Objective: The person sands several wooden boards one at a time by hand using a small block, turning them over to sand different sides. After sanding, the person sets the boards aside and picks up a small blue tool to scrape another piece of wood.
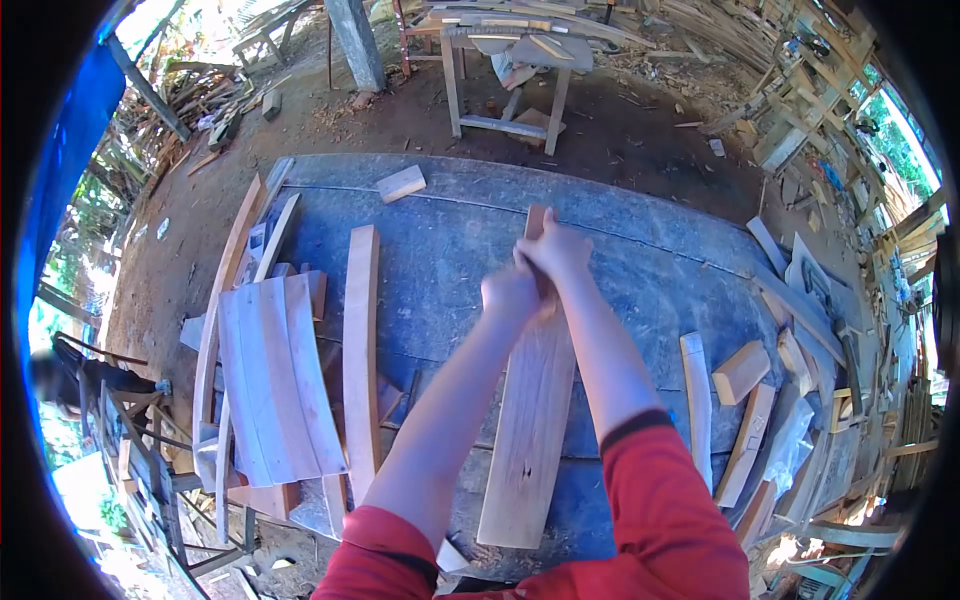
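Observation:
A long pale wooden board (pixel 526 440) lies lengthwise in front of me on the blue-grey tabletop. Over its far end, both fists grip a narrow brown wooden block (pixel 536 218), mostly covered by my fingers; its exact kind does not show. My left hand (pixel 510 295) is closed at the block's near part. Just beyond it, my right hand (pixel 560 250) wraps the block farther along, its thumb pointing forward. The two hands are close together.
On the left lie a curved slatted panel (pixel 280 380) and a long thick plank (pixel 361 350). A small offcut (pixel 401 184) rests near the table's far edge. Several wood pieces, including a short block (pixel 741 372), and a clear plastic bag (pixel 790 440) are at right. Beyond stands another workbench (pixel 515 50).

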{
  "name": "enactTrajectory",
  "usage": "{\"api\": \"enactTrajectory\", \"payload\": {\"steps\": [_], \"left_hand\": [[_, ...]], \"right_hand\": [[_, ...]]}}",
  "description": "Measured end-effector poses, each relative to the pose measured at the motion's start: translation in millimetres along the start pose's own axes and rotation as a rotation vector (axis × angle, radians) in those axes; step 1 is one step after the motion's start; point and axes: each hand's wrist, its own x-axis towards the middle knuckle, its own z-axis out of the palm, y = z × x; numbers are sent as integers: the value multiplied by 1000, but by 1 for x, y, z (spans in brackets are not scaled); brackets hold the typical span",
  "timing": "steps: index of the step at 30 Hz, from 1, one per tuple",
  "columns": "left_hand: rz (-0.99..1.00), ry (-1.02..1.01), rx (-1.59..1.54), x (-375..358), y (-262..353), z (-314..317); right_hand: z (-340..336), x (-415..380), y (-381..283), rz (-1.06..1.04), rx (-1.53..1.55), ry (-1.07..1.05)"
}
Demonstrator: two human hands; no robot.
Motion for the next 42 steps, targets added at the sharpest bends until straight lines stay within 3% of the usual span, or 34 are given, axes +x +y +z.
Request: {"api": "enactTrajectory", "payload": {"steps": [2, 4, 6, 8, 10, 11, 13, 15, 17, 20, 25, 29, 33, 37, 40, 42], "left_hand": [[-32, -109, 4, 15, 9, -39], [96, -118, 7, 1, 20, -72], [52, -13, 64, -48, 22, -67], [73, -162, 40, -122, 29, -69], [105, 2, -28, -208, 30, -20], [63, -73, -77, -251, 32, -8], [127, -42, -18, -339, 29, 34], [138, -59, -15, -406, 25, 54], [142, -189, -104, -448, 22, 55], [153, -162, -51, -469, 21, 55], [109, -108, 23, -436, 28, 65], [60, -184, -22, -353, 28, 52], [69, 15, 14, -182, 22, 41], [-4, -59, 14, 13, 22, -7], [-18, -41, 39, 29, 33, -39], [-25, -40, -20, -10, 40, -74]], "right_hand": [[-20, 17, -4, -5, 45, -5], [-33, 7, -1, -35, 190, 48], [-39, -40, 9, -17, 269, 92], [-28, -109, 20, -34, 311, 172], [-7, -190, 28, -74, 238, 114], [2, -236, 31, -68, 210, 25], [50, -318, 48, -142, 105, 94], [58, -393, 47, -22, 168, -22], [55, -441, 43, 32, 138, -49], [54, -465, 40, 41, 83, -86], [51, -416, 34, -82, -49, 24], [58, -331, 31, -117, -4, 105], [45, -159, 28, -131, 121, 178], [10, 33, 15, -116, 84, 110], [-31, 43, 2, -139, 74, 177], [-52, 15, 2, -177, 120, 247]]}}
